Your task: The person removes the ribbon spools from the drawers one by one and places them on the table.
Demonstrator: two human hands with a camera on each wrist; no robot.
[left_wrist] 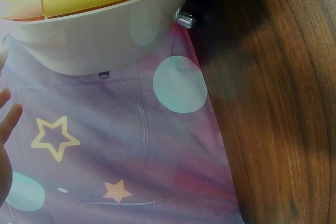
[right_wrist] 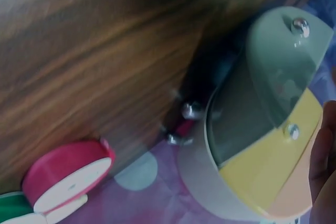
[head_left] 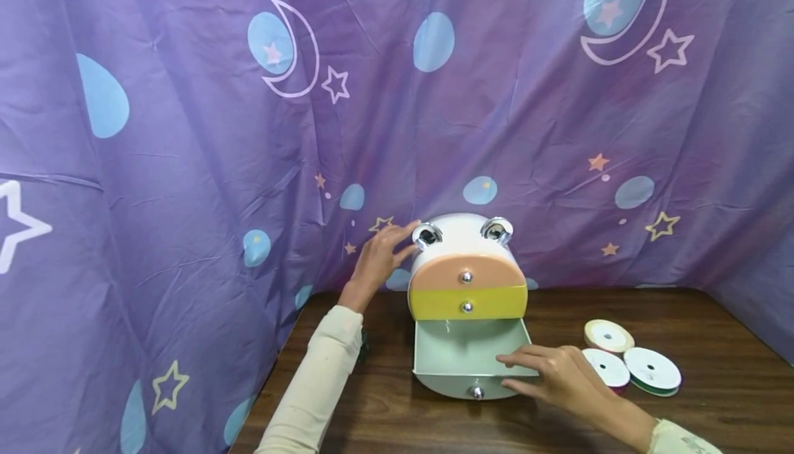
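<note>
A small frog-faced chest of drawers (head_left: 466,240) stands on the table, with a white top, two silver-ringed eyes and round silver knobs. Its peach drawer (head_left: 437,276) and yellow drawer (head_left: 437,304) are closed, while the pale green bottom drawer (head_left: 459,344) is pulled out and looks bare inside. My left hand (head_left: 377,261) is at the chest's upper left, fingertips right by the left eye (head_left: 427,235). Over the green drawer's right front corner, my right hand (head_left: 561,377) has fingers extended and thumb apart, with nothing between them.
Several ribbon spools lie right of the chest: a cream-edged spool (head_left: 608,336), a green spool (head_left: 653,370) and a red spool (right_wrist: 68,174). Purple patterned cloth (head_left: 372,130) hangs behind the brown wooden table (head_left: 384,413). A small dark object (head_left: 363,347) shows beside the left sleeve.
</note>
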